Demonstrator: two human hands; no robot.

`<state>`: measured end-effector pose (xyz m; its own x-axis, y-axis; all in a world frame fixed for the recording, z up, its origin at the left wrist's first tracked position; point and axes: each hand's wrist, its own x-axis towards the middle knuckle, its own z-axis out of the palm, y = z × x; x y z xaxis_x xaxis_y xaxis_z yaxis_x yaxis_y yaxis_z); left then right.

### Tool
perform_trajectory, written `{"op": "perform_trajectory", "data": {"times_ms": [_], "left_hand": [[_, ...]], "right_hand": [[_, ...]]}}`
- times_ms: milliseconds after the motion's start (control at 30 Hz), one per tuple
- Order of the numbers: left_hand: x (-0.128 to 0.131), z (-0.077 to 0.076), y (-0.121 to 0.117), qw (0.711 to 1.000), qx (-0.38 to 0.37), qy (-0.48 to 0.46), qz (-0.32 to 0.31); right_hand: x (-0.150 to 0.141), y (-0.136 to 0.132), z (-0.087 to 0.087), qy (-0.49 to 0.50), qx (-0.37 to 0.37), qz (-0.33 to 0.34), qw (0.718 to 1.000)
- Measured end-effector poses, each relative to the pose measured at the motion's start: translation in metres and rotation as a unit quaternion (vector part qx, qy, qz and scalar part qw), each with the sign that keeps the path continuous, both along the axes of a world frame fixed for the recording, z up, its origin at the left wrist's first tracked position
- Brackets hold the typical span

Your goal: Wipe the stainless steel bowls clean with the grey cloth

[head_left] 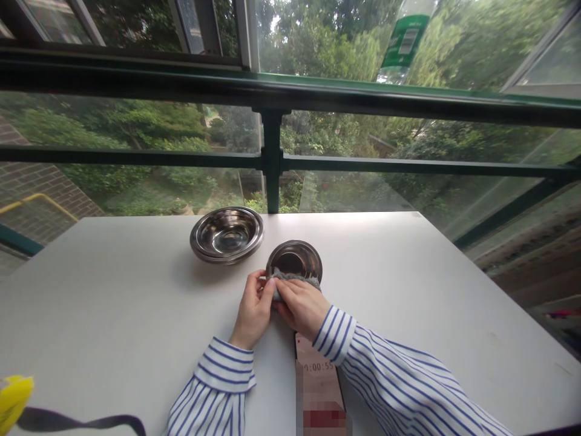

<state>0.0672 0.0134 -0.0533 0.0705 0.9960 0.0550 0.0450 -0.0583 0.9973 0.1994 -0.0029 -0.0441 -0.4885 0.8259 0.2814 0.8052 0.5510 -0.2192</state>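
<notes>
A small shiny metal bowl (313,257) is held tilted over the white table, its inside facing away from me. My left hand (254,309) grips the bowl's near left rim between thumb and fingers. A grey cloth (281,290) is folded over the near rim. My right hand (302,306) presses that cloth against the bowl, with its fingers closed around it. Some of the right fingers and the bowl's underside are hidden.
Stacked metal bowls (227,236) stand at the back left of the white table (136,303). A phone (318,369) showing a timer lies below my right wrist. A black strap (82,422) is at the lower left. Beyond the table runs a green railing (272,133), with a green-labelled bottle (405,39) above it.
</notes>
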Motion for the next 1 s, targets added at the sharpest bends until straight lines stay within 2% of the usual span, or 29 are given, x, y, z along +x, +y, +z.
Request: {"op": "perform_trajectory", "data": {"times_ms": [100,267,367,600,700,900,1000], "left_hand": [[-0.002,0.001,0.001,1.000,0.005,0.017,0.013],[-0.005,0.003,0.004,1.000,0.001,0.025,0.014],[-0.004,0.004,0.004,0.999,0.012,0.032,0.009],[-0.002,0.003,0.001,0.999,0.010,0.035,0.001],[-0.002,0.002,0.002,0.999,0.009,0.034,0.002],[-0.004,0.002,0.004,0.999,0.007,0.039,0.007],[-0.003,0.002,0.004,0.999,0.016,0.049,0.011]], "right_hand": [[0.005,-0.001,0.002,-0.011,-0.004,0.021,1.000],[0.034,-0.006,0.014,-0.088,-0.018,0.079,0.993],[0.042,-0.008,0.019,-0.102,-0.013,0.081,0.991],[0.013,-0.006,0.004,0.008,-0.008,0.029,1.000],[0.012,-0.004,0.002,0.026,-0.004,0.027,0.999],[0.043,-0.004,0.014,-0.076,-0.030,0.090,0.993],[0.046,-0.004,0.018,-0.091,-0.034,0.089,0.991]]}}
